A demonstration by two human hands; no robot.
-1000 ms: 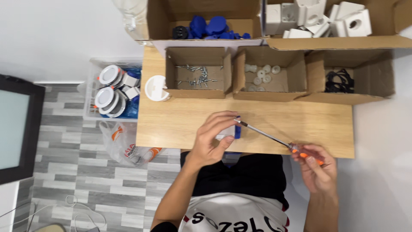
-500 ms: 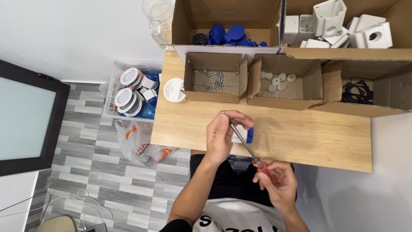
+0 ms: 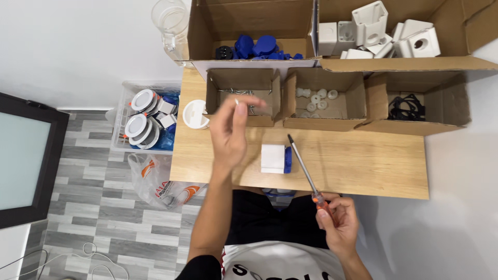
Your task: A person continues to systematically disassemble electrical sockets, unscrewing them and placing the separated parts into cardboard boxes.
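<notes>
On the floor at the far left stands a clear bin (image 3: 122,111) of round white downlights (image 3: 141,115), with a plastic bag (image 3: 155,181) below it. A round white cap (image 3: 195,114) sits on the wooden desk (image 3: 363,166) at its left edge. The left hand (image 3: 231,132) hovers above the desk in front of the small cardboard box of screws (image 3: 241,96), its grip pressed together at thumb and forefinger, seemingly pinching a small screw, though motion blur makes that unsure. Just right of and below that hand, apart from it, the white block with a blue part (image 3: 275,158) lies flat on the desk. The screwdriver (image 3: 307,173) slants across the desk edge, its tip near the block's right side without touching it. The right hand (image 3: 337,223) holds the orange handle below the desk, its grip curled around it. Further right stand a box of small white parts (image 3: 316,98) and a box of black cables (image 3: 407,106).
</notes>
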